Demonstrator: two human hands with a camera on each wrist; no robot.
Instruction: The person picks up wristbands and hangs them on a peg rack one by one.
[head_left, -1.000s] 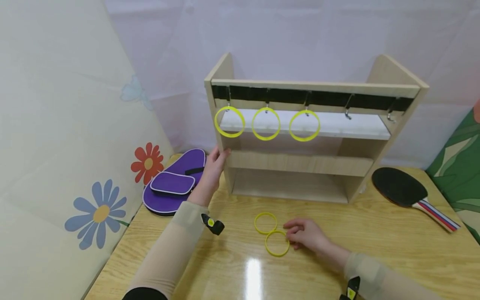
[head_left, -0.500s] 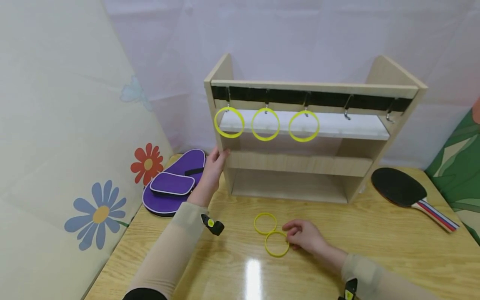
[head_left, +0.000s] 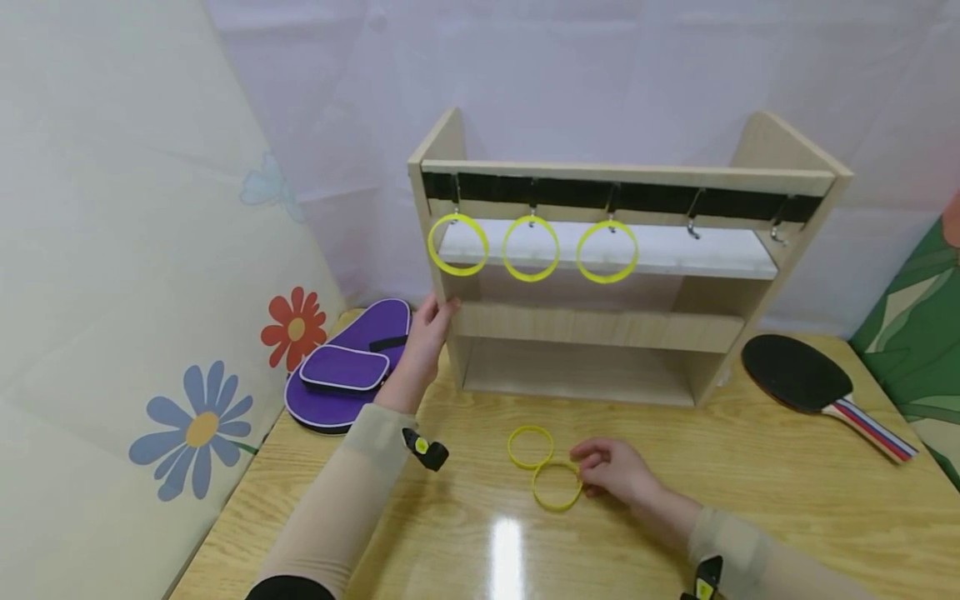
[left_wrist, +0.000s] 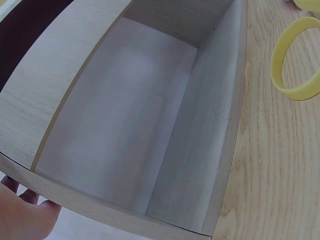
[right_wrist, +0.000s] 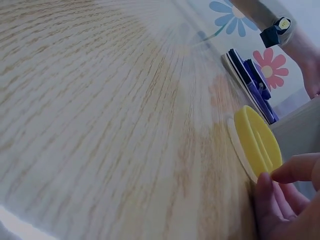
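In the head view, my left hand holds the left side panel of a small wooden shelf. The left wrist view shows its fingertips against that panel's outer face. Low on the table, my right hand pinches the rim of a thin yellow ring between thumb and finger; the right wrist view has this ring near the tabletop. Close behind it, a second yellow ring lies flat. Three more yellow rings hang from the left hooks, the leftmost ring by the panel.
Two bare metal hooks, one hook and an outer hook, hang at the right of the black strip. A purple paddle case lies left of the shelf. A table tennis paddle rests at the right on the wooden table.
The near ring has shifted slightly to the right together with my right hand. My left hand has stayed on the shelf panel, and the hung rings look the same.
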